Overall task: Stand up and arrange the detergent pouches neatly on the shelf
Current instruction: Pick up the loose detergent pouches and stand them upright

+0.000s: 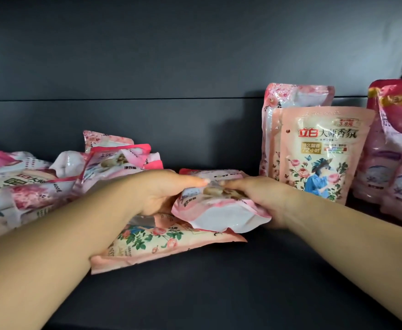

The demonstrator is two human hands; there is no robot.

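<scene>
On the dark shelf (219,282), in the middle, I saw both hands on one pink pouch (221,206). The left hand (164,189) held its left side, with the fingers laid long over the top and the thumb tucked under the edge. The right hand (254,194) held the right side the same way, fingers over the top and reaching toward the left fingertips. The two sets of fingertips nearly met on the pouch. The pouch was tipped over, with its white bottom facing me. It rested partly on a flat pouch with flowers (161,241) that lay on the shelf under it.

To the right, a pouch with a lady in blue (321,156) stood upright, with another pink pouch (290,98) standing just behind it. Farther right stood darker pink pouches (395,148), also upright. To the left, a messy heap of pouches (40,182) lay on their sides, touching each other.
</scene>
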